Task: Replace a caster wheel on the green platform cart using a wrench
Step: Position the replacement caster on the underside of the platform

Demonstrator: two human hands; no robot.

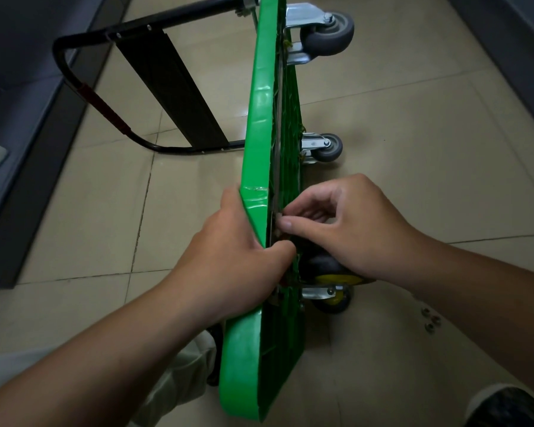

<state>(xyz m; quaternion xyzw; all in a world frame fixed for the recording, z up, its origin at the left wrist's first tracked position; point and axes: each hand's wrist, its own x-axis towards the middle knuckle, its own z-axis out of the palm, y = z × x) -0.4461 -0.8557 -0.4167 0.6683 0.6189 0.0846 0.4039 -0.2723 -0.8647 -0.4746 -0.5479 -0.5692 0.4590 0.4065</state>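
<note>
Fingers of the left hand curled round the rim of the green plastic platform cart, tipped on edge on the tiled floor. Beside a yellow-hubbed black caster wheel, right hand fingers pinched a small pale piece at the underside.

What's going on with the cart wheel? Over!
Left hand grips green cart edge, cart on its side. Right hand pinches small part beside yellow-hub caster. Loose nuts on floor near right forearm.

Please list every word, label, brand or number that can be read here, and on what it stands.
None: no readable text on the green platform cart, its black handle or the caster wheels.
Any stamp on the metal brackets is too small to tell.
</note>
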